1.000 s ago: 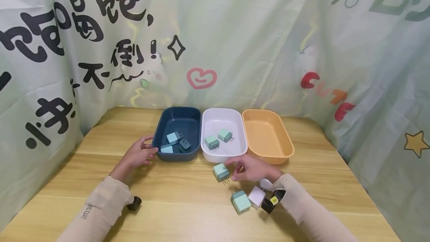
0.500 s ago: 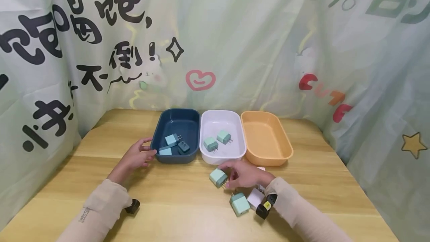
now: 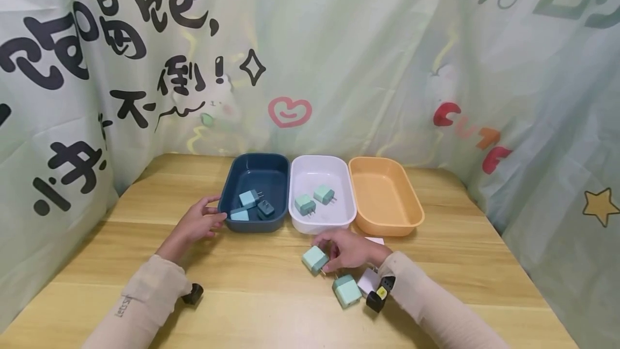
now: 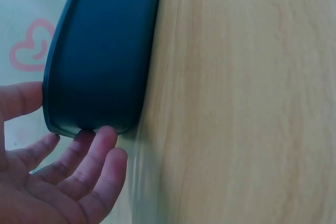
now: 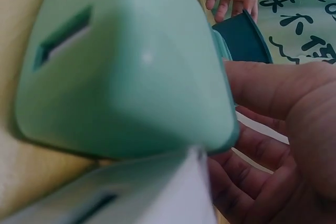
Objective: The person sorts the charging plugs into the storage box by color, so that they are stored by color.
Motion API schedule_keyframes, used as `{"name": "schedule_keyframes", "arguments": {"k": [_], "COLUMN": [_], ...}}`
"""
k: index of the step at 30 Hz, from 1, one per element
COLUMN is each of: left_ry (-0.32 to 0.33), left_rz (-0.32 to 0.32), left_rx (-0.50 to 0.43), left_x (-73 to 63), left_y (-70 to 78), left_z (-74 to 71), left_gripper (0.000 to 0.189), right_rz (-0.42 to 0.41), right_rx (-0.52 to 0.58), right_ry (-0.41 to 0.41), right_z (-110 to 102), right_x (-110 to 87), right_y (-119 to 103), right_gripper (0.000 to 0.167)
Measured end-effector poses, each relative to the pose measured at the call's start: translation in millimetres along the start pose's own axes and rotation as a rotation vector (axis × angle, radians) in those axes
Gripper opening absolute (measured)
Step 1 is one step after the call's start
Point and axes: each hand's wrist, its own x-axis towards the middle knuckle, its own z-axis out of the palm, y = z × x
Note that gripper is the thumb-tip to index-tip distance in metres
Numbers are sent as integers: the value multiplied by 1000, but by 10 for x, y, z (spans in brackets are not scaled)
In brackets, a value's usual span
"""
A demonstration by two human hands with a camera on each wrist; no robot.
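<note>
A pale, wood-grained table (image 3: 252,306) lies beneath both hands, and a creased, light-green cloth (image 3: 368,42) with dark lettering hangs beyond them. The left hand (image 3: 199,222), fingers spread, touches the outside of a smooth, round-cornered navy tray (image 3: 256,227). The right hand (image 3: 350,249) appears to pinch a boxy mint-green adapter (image 3: 314,259) between thumb and fingers — the contact is partly hidden — just nearer than the white tray (image 3: 322,228). Below that hand sits a second green adapter (image 3: 347,292); beyond it, a glossy orange tray (image 3: 387,198).
</note>
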Motion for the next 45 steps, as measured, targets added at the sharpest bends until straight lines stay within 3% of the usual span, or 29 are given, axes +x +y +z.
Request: {"name": "schedule_keyframes", "arguments": {"k": [10,23,35,45], "left_ry": [-1,1,1,-1], "left_rz": [-9,-10,-4,-5], "left_rx": [1,6,6,13], "left_x": [-19,-25,-20,-18], "left_y": [10,16,4,7], "left_z": [-5,3,8,1], "left_gripper": [62,62,61,62], "right_rz": [62,12,-73,-51], "right_rx": [-4,35,26,-6], "right_ry": [7,10,71,77], "right_z": [11,-79,-198,-333], "right_x": [-20,-42,-39,16], "right_y": [-34,-162,-249,-312], "right_gripper": [46,46,47,46]}}
